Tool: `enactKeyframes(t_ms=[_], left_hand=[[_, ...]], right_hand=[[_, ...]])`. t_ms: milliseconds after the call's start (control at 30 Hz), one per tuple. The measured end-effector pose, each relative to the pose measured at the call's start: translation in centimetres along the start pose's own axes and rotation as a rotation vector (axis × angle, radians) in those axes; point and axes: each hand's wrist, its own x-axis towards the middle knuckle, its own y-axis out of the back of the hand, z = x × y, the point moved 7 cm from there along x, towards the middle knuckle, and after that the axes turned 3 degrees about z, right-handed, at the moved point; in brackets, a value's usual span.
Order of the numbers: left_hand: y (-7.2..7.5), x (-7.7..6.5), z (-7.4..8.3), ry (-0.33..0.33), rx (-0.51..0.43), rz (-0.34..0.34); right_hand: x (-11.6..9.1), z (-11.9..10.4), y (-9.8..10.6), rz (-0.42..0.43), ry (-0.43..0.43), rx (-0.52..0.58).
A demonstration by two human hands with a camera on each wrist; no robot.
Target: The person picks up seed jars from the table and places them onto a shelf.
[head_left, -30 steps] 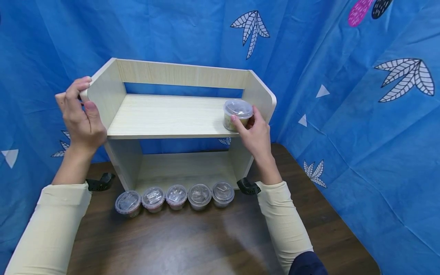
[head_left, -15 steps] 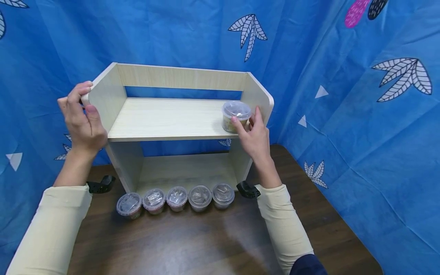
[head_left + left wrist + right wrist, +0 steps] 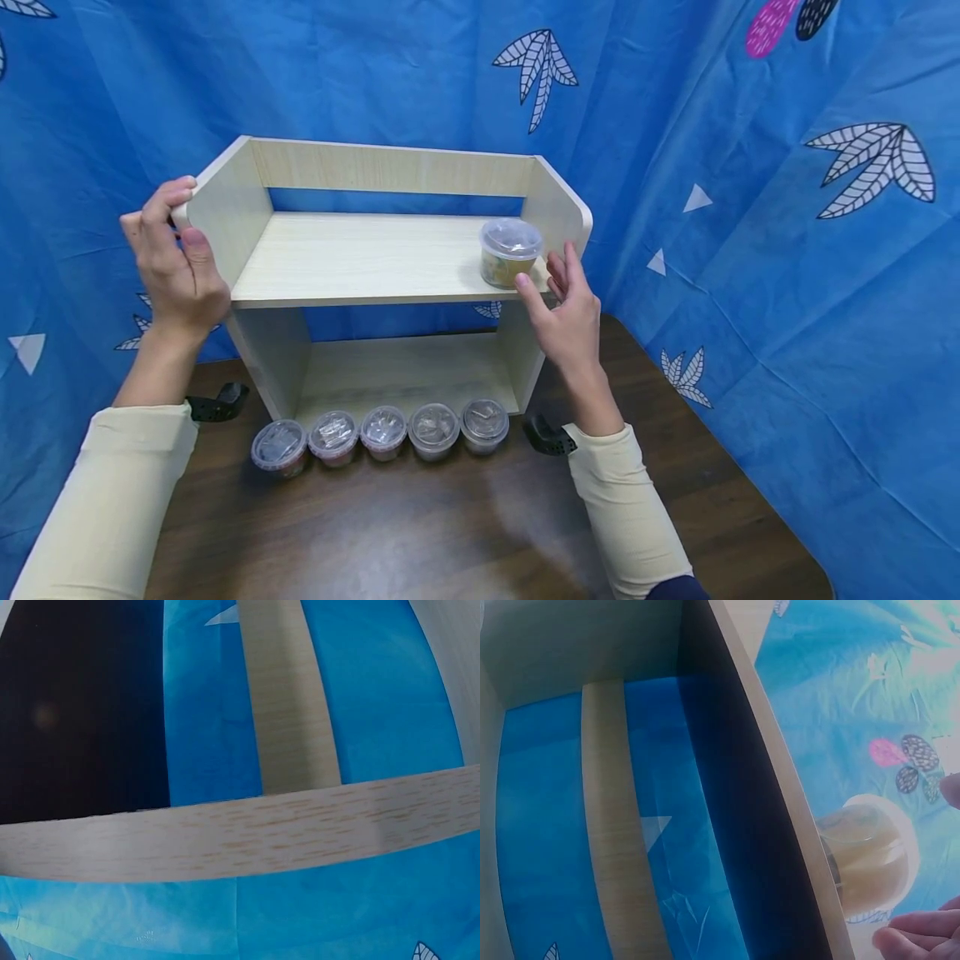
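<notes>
My left hand [image 3: 176, 258] grips the upper front corner of the left side panel of a pale wooden shelf [image 3: 352, 250], fingers over the edge and thumb on the near side. On the upper board, near its right end, stands a clear lidded plastic tub [image 3: 508, 254] with yellowish contents. Just right of the tub is my right hand [image 3: 566, 308], its fingers spread and apart from it. In the right wrist view, fingertips [image 3: 922, 934] show beside the tub [image 3: 870, 855]. The left wrist view shows the shelf's board edge [image 3: 240, 836] but no hand.
Several smaller lidded cups [image 3: 435, 429] stand in a row on the dark wooden table [image 3: 390, 533], along the front of the shelf's lower board [image 3: 397, 362]. A blue patterned curtain [image 3: 375, 75] hangs behind and to the right.
My right hand has let go of the tub and moved a little right and down, away from it. The tub stays on the upper board; my left hand keeps its grip.
</notes>
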Motion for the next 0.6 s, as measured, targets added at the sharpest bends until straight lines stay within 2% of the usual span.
enactKeyframes(t_ms=[300,600], left_hand=[[0.0,0.0,-0.1,0.001,0.009,-0.005],[0.0,0.1,0.1,0.004,0.002,0.004]], right_hand=[[-1.2,0.0,0.4,0.021,0.039,0.018],[-2.3,0.2,1.2,0.060,0.085,0.120]])
